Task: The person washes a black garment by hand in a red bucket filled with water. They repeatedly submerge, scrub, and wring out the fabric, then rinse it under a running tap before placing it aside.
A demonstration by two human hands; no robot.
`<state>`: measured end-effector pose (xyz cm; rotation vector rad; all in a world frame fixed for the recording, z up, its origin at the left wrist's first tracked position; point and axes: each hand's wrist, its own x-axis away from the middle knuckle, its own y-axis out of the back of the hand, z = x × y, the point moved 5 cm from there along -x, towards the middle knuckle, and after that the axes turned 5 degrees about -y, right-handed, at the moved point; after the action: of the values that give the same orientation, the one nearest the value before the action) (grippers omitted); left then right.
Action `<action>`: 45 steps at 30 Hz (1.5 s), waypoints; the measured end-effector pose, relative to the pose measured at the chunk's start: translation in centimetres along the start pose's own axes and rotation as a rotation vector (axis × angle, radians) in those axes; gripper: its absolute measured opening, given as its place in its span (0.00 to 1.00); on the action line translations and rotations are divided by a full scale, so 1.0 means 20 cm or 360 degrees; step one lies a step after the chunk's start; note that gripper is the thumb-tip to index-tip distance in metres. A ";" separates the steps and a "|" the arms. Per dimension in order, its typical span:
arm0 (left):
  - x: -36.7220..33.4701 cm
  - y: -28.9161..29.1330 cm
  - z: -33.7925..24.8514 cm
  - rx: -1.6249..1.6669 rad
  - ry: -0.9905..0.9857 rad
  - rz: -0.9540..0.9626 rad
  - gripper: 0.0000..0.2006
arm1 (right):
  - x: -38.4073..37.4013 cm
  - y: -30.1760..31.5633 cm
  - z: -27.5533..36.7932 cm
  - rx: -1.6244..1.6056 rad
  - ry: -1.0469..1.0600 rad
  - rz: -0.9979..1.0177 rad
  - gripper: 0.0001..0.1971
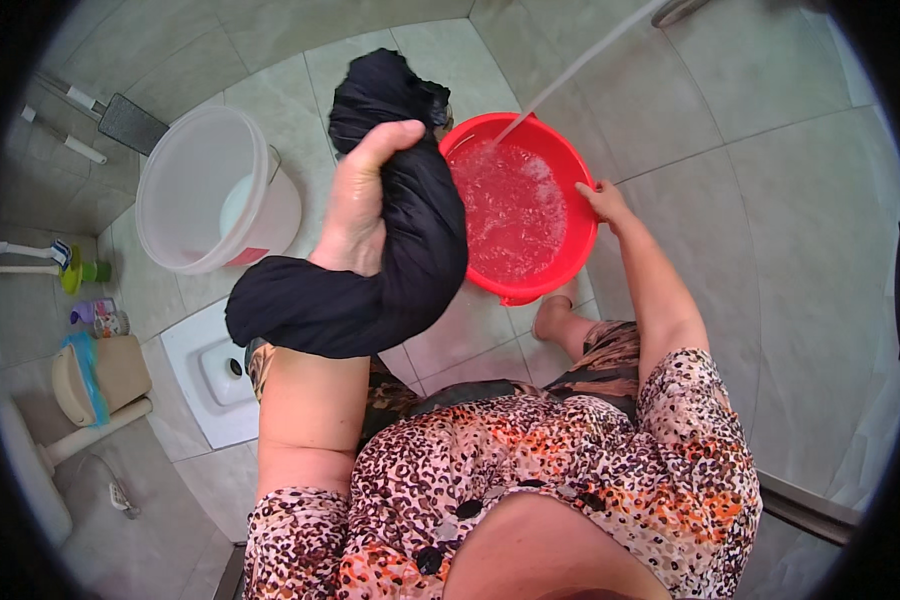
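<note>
My left hand [352,215] is closed around a bunched black cloth [425,225], probably a garment. The cloth bends over the hand, its upper end crumpled and its lower end hanging across my forearm. To its right is a round red basin [577,165] with bubbling water [510,215] in it. My right hand [607,203] grips the basin's right rim. From the upper right a stream of water [590,60] runs down into the basin. The cloth is held up beside the basin and covers a little of its left edge.
A white plastic bucket [288,205] stands on the tiled floor at left, with a squat toilet pan [210,375] nearer me. Along the left wall are brushes [30,255], a beige bin [120,375] and a hand sprayer [120,497]. My foot [550,315] is just below the basin.
</note>
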<state>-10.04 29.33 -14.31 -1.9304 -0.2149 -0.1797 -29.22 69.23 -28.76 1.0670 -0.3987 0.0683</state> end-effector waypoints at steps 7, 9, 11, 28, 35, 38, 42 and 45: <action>-0.03 0.04 -0.02 0.0151 -0.0004 -0.0156 0.13 | 0.07 -0.07 -0.10 -0.0770 -0.0223 0.0372 0.17; -0.04 0.08 -0.02 0.0154 0.0019 -0.0184 0.13 | 0.10 -0.08 -0.09 -0.0796 -0.0154 0.0432 0.15; -0.01 0.07 -0.02 0.0133 0.0043 -0.0178 0.12 | 0.11 -0.10 -0.09 -0.0840 -0.0154 0.0470 0.15; -0.01 0.09 -0.21 0.0026 -0.0202 -0.0087 0.15 | 0.48 -0.26 0.19 -0.0821 0.0149 0.0323 0.16; -0.01 0.07 -0.21 -0.0046 -0.0351 -0.0001 0.08 | 0.69 -0.38 0.39 -0.0760 0.0332 0.0201 0.14; -0.02 0.09 -0.22 -0.0087 -0.0357 0.0007 0.08 | 0.72 -0.43 0.42 -0.0774 0.0305 0.0172 0.12; -0.02 0.12 -0.22 -0.0080 -0.0425 -0.0021 0.08 | 0.74 -0.44 0.46 -0.0731 0.0241 0.0125 0.10; -0.03 0.14 -0.19 -0.0070 -0.0341 0.0031 0.06 | 0.73 -0.49 0.45 -0.0805 0.0349 0.0147 0.08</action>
<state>-9.96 24.74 -15.55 -1.9945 -0.3369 0.0363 -15.78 54.64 -28.15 0.5344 -0.2464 0.1563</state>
